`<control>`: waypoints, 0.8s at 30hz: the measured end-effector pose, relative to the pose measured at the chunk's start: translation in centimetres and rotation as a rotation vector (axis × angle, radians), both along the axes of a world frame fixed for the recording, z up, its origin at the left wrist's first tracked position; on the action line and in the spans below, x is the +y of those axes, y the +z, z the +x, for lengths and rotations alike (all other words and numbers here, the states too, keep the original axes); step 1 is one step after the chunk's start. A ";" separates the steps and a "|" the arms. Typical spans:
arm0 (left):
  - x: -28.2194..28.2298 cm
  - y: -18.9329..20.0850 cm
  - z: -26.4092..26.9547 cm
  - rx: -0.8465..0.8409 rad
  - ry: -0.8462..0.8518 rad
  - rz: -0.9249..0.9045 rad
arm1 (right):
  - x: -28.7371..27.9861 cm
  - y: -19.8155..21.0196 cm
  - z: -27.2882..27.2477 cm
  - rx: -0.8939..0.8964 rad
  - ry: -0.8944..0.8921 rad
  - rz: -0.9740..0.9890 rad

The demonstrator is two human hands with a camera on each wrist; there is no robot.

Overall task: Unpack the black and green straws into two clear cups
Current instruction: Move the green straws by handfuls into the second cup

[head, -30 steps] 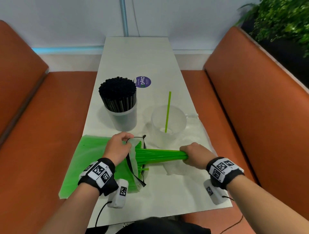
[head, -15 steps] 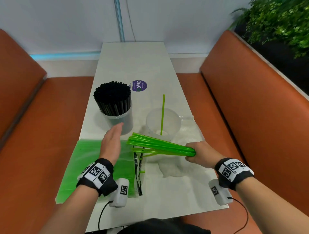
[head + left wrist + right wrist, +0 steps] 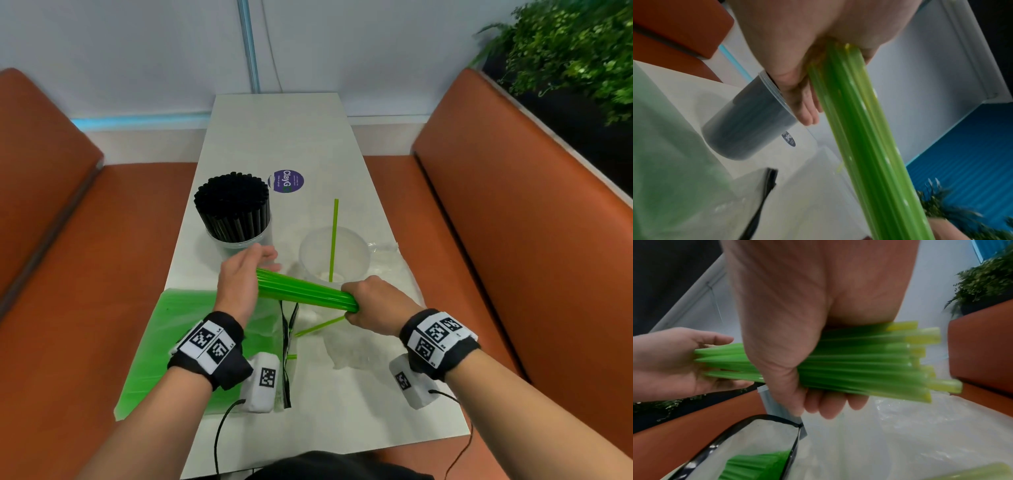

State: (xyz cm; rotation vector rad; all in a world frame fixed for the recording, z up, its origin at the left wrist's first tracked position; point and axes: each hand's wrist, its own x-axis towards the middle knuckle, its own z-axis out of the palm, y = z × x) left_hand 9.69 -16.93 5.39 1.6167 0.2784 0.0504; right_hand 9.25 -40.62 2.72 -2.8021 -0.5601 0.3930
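Head view: a "ClayG" sticker (image 3: 288, 181) is seen on the table (image 3: 274, 130) behind the cup (image 3: 334, 255) w/ one green straw; the green bundle (image 3: 305, 291) is clenched in the right hand (image 3: 375, 305) above the bag (image 3: 205, 342). Left wrist: flat left-hand fingers (image 3: 805, 112) are pressed on the bundle's ends, black-straw cup (image 3: 744, 126) beyond. Right wrist: straws wrapped by the fist, bag mouth below.

2 clear cups (image 3: 334, 257), 2 hands (image 3: 239, 284), 1 straw bag (image 3: 191, 346)

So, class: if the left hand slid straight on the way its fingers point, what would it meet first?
Probably the clear cup packed with black straws: the left hand points toward it, fingertips close beside its rim, though depth is unclear.
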 end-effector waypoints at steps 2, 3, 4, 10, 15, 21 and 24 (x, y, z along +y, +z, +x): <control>1.0 0.3 0.2 -0.037 0.042 -0.031 | 0.1 0.3 0.0 -0.003 -0.006 0.007; 1.2 0.4 0.2 -0.040 0.019 -0.037 | 0.2 0.4 0.0 -0.008 -0.003 0.010; 0.9 0.5 0.1 -0.033 -0.036 -0.034 | 0.7 0.5 0.0 -0.016 0.006 0.017; -1.1 1.8 -0.1 -0.062 -0.168 -0.165 | 3.9 2.1 0.1 0.009 -0.011 0.207; -0.7 2.4 -0.1 -0.054 -0.214 -0.203 | 3.8 5.9 1.2 0.142 -0.291 0.960; -4.4 1.4 -1.6 -0.070 -0.605 0.195 | 6.3 8.3 2.2 0.390 -0.439 1.730; -4.9 1.4 -1.7 -0.040 -0.537 0.259 | 6.6 8.3 2.3 0.439 -0.452 1.739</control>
